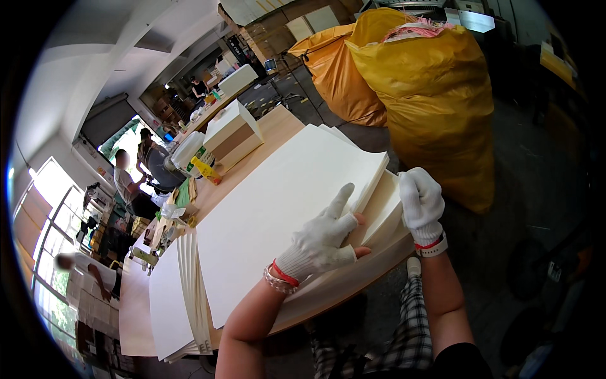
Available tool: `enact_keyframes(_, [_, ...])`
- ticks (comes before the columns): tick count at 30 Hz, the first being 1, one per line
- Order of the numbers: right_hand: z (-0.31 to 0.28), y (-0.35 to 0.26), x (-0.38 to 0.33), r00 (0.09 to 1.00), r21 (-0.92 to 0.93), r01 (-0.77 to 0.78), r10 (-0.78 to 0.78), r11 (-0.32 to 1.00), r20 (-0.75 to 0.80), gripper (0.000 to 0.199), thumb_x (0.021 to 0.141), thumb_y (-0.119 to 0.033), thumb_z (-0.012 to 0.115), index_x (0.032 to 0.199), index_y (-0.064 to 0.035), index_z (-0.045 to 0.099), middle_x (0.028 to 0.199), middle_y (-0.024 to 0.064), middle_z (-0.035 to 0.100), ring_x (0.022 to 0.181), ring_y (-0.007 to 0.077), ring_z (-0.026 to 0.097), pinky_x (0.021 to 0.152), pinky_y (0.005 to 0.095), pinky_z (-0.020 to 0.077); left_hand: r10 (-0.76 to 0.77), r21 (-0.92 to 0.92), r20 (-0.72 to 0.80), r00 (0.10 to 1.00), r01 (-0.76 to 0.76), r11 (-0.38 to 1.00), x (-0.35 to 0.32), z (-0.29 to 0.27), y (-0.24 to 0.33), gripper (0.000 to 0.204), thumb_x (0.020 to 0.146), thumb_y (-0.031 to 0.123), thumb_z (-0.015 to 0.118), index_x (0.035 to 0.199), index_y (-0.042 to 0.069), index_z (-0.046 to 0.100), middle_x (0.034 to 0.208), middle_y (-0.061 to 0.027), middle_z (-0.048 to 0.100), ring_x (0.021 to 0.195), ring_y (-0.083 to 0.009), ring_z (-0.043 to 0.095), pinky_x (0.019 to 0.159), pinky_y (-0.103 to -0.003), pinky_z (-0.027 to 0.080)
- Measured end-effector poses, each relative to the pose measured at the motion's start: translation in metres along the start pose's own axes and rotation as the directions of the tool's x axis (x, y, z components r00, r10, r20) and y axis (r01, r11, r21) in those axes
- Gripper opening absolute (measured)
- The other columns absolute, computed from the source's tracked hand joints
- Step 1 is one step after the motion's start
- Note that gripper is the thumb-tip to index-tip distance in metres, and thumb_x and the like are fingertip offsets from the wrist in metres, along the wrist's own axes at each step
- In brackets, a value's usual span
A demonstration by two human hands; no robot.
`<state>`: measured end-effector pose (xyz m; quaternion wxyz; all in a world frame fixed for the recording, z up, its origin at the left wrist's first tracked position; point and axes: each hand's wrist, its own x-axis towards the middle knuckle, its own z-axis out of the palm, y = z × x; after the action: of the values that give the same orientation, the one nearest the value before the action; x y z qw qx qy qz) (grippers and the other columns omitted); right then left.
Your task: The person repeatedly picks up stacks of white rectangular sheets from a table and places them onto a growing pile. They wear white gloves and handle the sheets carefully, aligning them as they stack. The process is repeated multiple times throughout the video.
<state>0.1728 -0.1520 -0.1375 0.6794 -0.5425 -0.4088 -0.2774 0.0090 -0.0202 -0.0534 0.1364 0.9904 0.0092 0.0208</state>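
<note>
A stack of large white paper sheets point(278, 196) lies across the wooden table in front of me, its right edges fanned into layers. My left hand point(322, 243), in a white knit glove with bare thumb and finger tips, is spread open over the stack near its right edge. At the stack's right end my right hand point(421, 197), also gloved, is closed on the edge of the lower white sheets point(386, 202). Its fingertips are hidden behind the knuckles.
A second batch of white sheets point(169, 300) lies at the table's left end. Farther along stand a yellow bottle point(206, 170), a white tub point(188, 151) and a white block-like stack point(232, 132). Large yellow sacks point(435, 107) stand beyond the table. Other people are at the left.
</note>
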Motion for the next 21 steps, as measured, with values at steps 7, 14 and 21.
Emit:
enact_keyframes(7, [-0.003, -0.001, -0.002, 0.992, 0.09, -0.129, 0.128, 0.988, 0.013, 0.017, 0.089, -0.006, 0.058, 0.074, 0.0025, 0.057, 0.062, 0.01, 0.048, 0.057, 0.0239, 0.05, 0.053, 0.0335, 0.0403, 0.042, -0.061, 0.011, 0.999, -0.041, 0.997, 0.003, 0.0, -0.005, 0.048, 0.082, 0.024, 0.072, 0.126, 0.01, 0.058, 0.156, -0.0272, 0.024, 0.124, -0.0446, 0.053, 0.104, -0.04, 0.044])
enact_keyframes(14, [-0.003, 0.001, -0.001, 0.998, -0.011, -0.043, 0.043, 0.999, 0.037, 0.016, 0.09, -0.006, 0.056, 0.078, 0.0035, 0.058, 0.062, 0.0106, 0.048, 0.057, 0.0246, 0.051, 0.053, 0.0349, 0.0404, 0.248, -0.085, 0.019, 0.969, -0.246, 0.966, 0.006, 0.003, -0.019, 0.061, 0.078, 0.004, 0.063, 0.138, 0.013, 0.054, 0.155, -0.0244, 0.03, 0.116, -0.0329, 0.062, 0.094, -0.034, 0.051])
enact_keyframes(21, [-0.003, 0.002, -0.006, 0.995, -0.028, -0.099, 0.1, 0.995, 0.016, 0.014, 0.091, -0.007, 0.055, 0.083, 0.0044, 0.059, 0.063, 0.0111, 0.049, 0.057, 0.0266, 0.05, 0.053, 0.0349, 0.0401, 0.11, -0.044, -0.033, 0.993, -0.111, 0.993, 0.001, 0.005, -0.007, 0.049, 0.078, 0.016, 0.077, 0.125, 0.016, 0.061, 0.156, -0.0269, 0.024, 0.116, -0.0393, 0.06, 0.095, -0.038, 0.049])
